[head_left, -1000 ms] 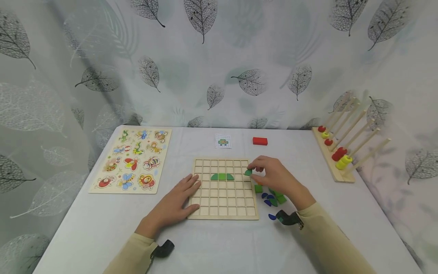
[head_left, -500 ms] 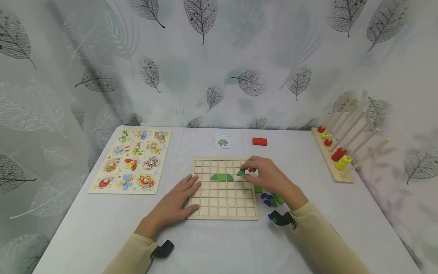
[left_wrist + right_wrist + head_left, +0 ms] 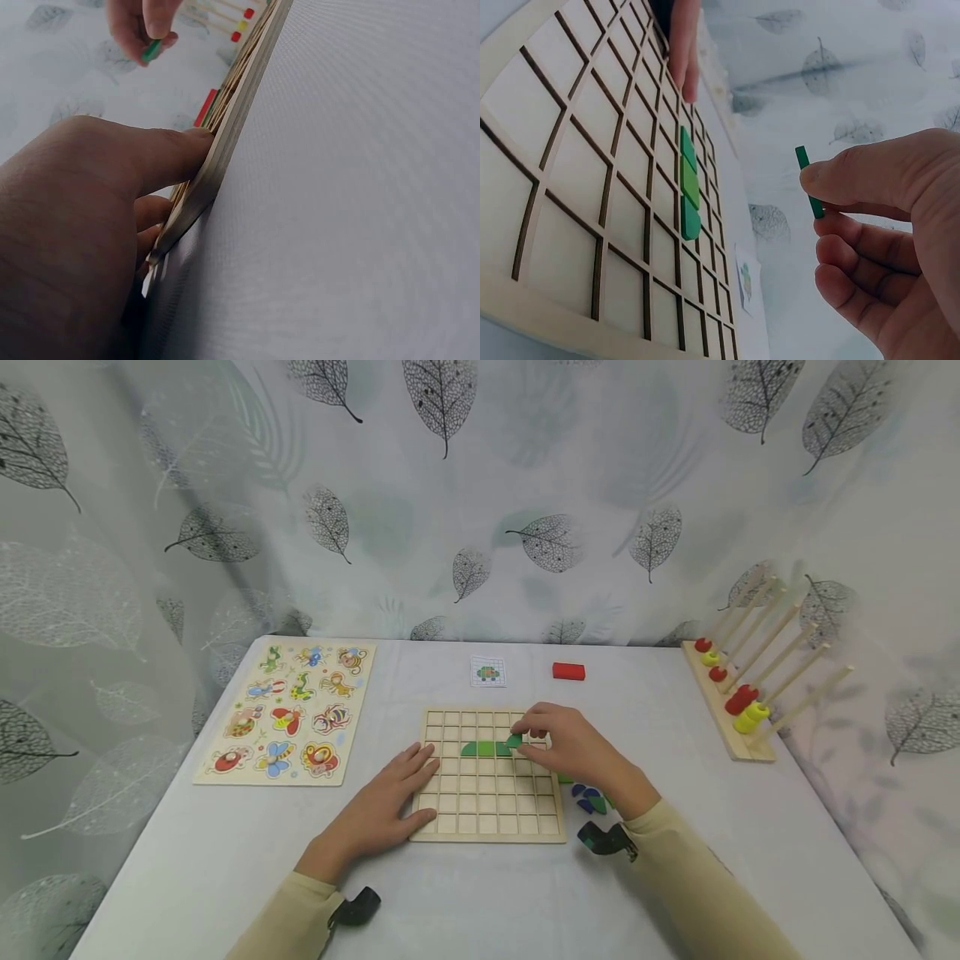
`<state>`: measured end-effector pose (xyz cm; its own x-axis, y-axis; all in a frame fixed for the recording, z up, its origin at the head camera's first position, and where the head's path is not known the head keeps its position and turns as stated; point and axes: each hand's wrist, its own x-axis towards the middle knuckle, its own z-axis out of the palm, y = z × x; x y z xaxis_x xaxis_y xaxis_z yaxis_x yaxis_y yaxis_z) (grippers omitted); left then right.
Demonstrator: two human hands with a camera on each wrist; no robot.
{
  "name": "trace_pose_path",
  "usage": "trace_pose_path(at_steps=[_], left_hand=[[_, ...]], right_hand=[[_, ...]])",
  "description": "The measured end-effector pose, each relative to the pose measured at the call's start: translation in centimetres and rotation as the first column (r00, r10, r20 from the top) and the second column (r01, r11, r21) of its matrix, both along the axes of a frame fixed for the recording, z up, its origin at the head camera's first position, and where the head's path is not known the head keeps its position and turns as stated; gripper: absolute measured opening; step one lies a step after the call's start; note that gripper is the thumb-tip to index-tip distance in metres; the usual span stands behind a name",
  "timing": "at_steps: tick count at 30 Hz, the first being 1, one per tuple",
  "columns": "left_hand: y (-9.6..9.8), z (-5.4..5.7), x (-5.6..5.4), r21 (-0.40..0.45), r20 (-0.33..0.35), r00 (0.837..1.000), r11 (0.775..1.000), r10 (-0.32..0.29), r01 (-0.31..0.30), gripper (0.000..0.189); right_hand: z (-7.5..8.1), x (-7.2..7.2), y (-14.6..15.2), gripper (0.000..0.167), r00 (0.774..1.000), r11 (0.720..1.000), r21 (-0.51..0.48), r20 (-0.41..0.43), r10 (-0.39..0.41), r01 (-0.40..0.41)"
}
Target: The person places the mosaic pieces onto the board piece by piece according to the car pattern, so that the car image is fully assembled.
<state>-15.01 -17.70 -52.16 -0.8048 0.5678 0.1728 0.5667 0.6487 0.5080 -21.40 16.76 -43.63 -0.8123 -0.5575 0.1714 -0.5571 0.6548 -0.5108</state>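
A wooden grid board [image 3: 480, 781] lies on the table before me. My left hand [image 3: 385, 799] rests along its left edge, the thumb [image 3: 176, 154] touching the rim. Between thumb and fingertips my right hand [image 3: 577, 747] pinches a dark green rounded tile [image 3: 810, 182], raised over the board in the right wrist view. Three tiles sit in one row of cells: a light green square [image 3: 689, 182] with a dark green rounded tile [image 3: 691, 219] at each side. In the head view the held tile [image 3: 514, 740] partly covers the right end of that row.
Loose blue and green pieces [image 3: 587, 794] lie right of the board, partly under my right arm. Behind it are a picture card [image 3: 488, 672] and a red block [image 3: 568, 672]. An insect puzzle board [image 3: 281, 727] lies left; a pegged bead stand [image 3: 720, 693] stands right.
My right hand has moved left with the dark green tile, from the board's right edge to above the row of green tiles. The left hand has stayed put.
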Motion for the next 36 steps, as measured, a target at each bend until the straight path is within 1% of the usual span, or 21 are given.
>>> trace_pose_path(at_steps=[10,13,18,23,36], left_hand=[[0.1,0.2,0.1,0.000,-0.004,1.000,1.000,-0.001,0.001,0.077],[0.1,0.2,0.1,0.001,-0.008,1.000,1.000,-0.001,0.001,0.077],[0.1,0.0,0.0,0.003,-0.008,1.000,1.000,0.000,0.000,0.077],[0.0,-0.2,-0.1,0.001,-0.012,1.000,1.000,-0.005,0.005,0.077],[0.0,-0.2,-0.1,0.005,-0.011,1.000,1.000,-0.006,0.006,0.077]], right_hand=[[-0.1,0.0,-1.0,0.022,0.999,0.999,-0.014,-0.009,0.047,-0.047],[-0.1,-0.1,-1.5,0.022,0.998,0.998,-0.007,-0.013,0.056,-0.056],[-0.3,-0.4,-2.4,0.022,0.998,0.998,0.005,0.007,0.059,-0.059],[-0.5,-0.5,-3.1,0.023,0.997,0.997,-0.007,0.002,0.073,-0.073],[-0.6,-0.9,-4.4,0.023,0.994,0.994,-0.028,-0.004,0.107,-0.107]])
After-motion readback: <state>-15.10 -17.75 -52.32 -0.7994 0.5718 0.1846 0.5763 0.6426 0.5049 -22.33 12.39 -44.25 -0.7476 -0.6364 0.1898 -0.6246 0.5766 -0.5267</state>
